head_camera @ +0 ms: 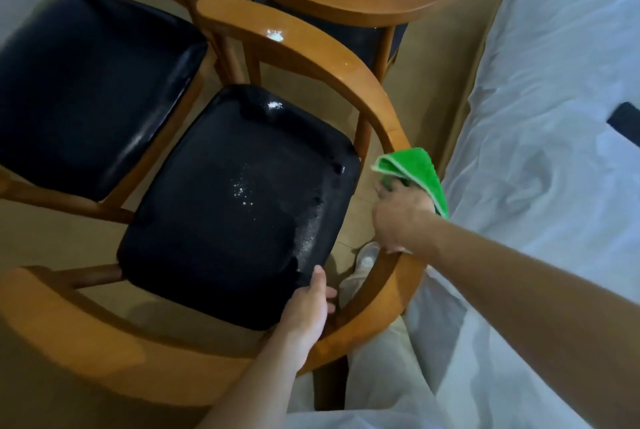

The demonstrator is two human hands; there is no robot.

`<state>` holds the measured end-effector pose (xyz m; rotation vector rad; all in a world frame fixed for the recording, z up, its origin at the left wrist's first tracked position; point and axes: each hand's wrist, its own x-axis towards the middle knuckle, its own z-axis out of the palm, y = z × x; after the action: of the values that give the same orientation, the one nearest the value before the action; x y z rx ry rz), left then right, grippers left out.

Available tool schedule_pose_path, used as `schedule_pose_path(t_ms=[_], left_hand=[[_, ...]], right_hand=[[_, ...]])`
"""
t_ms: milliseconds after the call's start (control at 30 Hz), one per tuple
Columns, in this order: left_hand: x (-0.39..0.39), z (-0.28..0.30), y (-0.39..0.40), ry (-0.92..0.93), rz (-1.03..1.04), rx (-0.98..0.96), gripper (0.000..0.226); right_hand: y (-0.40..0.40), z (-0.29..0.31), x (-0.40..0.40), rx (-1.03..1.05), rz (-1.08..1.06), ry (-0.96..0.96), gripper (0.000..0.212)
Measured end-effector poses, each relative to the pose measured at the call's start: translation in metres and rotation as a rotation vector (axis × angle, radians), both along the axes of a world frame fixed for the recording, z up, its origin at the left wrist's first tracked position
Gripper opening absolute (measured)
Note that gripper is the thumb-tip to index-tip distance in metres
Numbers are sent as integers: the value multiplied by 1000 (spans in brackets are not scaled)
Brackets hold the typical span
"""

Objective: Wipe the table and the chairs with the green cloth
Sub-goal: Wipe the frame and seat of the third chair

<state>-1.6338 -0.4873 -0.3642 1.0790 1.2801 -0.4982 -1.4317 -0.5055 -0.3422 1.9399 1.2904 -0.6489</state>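
A wooden chair [322, 61] with a curved backrest and a glossy black seat [239, 207] stands right below me. My right hand [401, 217] holds the green cloth [420, 174] pressed against the right stretch of the curved wooden rail. My left hand [308, 307] grips the near corner of the black seat, fingers curled under its edge. White specks and damp streaks show on the seat.
Three more wooden chairs with black seats [86, 89] crowd the left and back. A white-covered surface [554, 117] runs along the right, with a dark flat object [625, 123] on it. My pale trouser leg [381, 376] and shoe [363, 259] are by the chair.
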Motion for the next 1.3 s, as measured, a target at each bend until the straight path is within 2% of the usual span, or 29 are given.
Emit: schedule_pose_path(t_ms=[67,167,233,300,400,500,600,667,733,900,1000,1167,1267,1300], left_hand=[[22,5,-3,-34,38,-1,61],[64,10,-5,-91,166,4,58],[98,12,-5,-119,247,15,56],[137,15,-5,-172,319,46,56],[187,18,-3,-127,415,200,56],[212,20,-3,-29,477,341,56],[222,18,-8,4,454,442,50],[229,14,-10,36,362,528,39],[239,12,-8,95,336,582,40],[257,8,-2,141,475,623,36],[269,8,6,173,573,606,25],[305,-5,46,204,757,624,36],[320,-15,57,306,688,682,37],[323,-17,57,331,657,709,38]], right_hand=[[5,-10,47,177,-143,110,80],[-10,-16,71,523,-691,462,81],[-29,-22,56,759,-951,548,78],[-42,-24,41,908,-1153,587,61],[-52,-24,37,946,-1305,664,28],[-41,-26,57,869,-1279,779,26],[-5,-37,91,761,-1094,726,36],[28,-43,114,795,-960,679,39],[62,-47,135,844,-859,684,43],[157,-55,184,796,-643,690,51],[187,-61,195,841,-680,819,46],[136,-70,189,838,-674,877,44],[93,-71,193,722,-683,992,27],[84,-69,196,670,-704,1020,29]])
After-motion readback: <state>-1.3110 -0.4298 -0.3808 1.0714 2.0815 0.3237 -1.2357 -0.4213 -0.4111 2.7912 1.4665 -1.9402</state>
